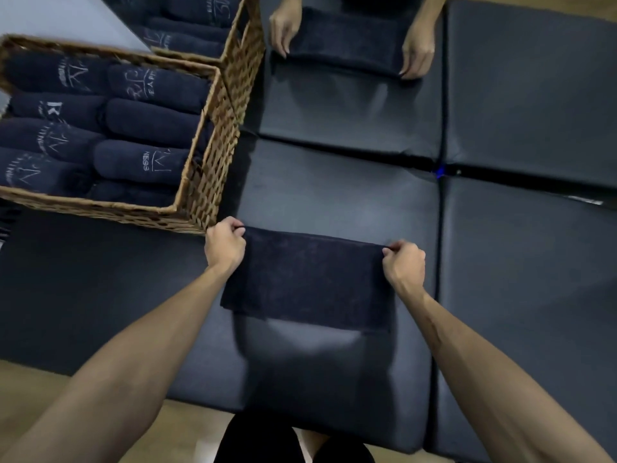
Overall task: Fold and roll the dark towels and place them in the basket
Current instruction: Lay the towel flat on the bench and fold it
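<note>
From the head camera, looking down: the left hand (224, 246) grips the far left corner of a dark towel (309, 279), fingers curled tightly round the edge, and the right hand (404, 262) pinches the far right corner in the same curled way. The towel is stretched taut between the two hands, its near edge hanging over the dark padded mats (334, 182); a soft shadow lies on the mat under that edge, so the cloth looks lifted rather than flat, though the blur there makes this hard to be sure of.

Just beside the left hand, to the left and farther away, stands a woven basket (207, 168) with its near corner almost touching the knuckles. Inside it lie rolled towels (147, 120), dark with pale printed logos, packed side by side in rows. A second basket (245, 51) stands behind the first, also holding dark rolls.

Across the mats a second person's hands (283, 28) rest on another towel (347, 41) that lies folded flat, one hand at each end, fingers fairly straight and pressing down on the cloth.

Below, at the near edge, pale wooden floor (40, 382) shows beside the mats
</note>
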